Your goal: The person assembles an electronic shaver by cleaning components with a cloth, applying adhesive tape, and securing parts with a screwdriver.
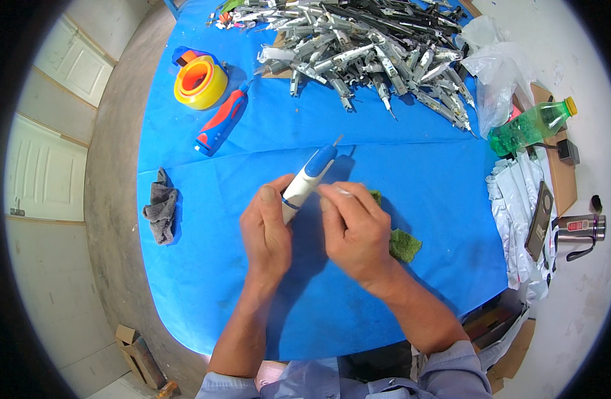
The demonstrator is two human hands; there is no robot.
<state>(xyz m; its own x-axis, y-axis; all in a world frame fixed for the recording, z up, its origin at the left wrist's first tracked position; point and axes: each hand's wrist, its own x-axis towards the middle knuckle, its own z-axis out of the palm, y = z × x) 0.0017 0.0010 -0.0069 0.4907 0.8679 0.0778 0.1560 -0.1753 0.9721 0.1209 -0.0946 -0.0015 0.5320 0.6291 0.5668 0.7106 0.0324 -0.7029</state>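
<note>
A white and blue electric toothbrush handle (310, 174), with a thin metal shaft at its far end, is gripped in my left hand (265, 229). It tilts up and to the right above the blue cloth. My right hand (358, 229) is closed in a pinch, its fingertips at the handle's right side. Whatever may be between those fingers is too small to make out. Partly behind the right hand lies a green rag (405, 246) on the table.
Many grey and black toothbrush inner parts (372, 53) are heaped at the back. A red and blue screwdriver (222, 121), yellow tape roll (215, 83) and grey cloth (161, 209) lie left. Right are a green bottle (528, 128), silvery bags (508, 213), phone (539, 221) and steel mug (580, 228).
</note>
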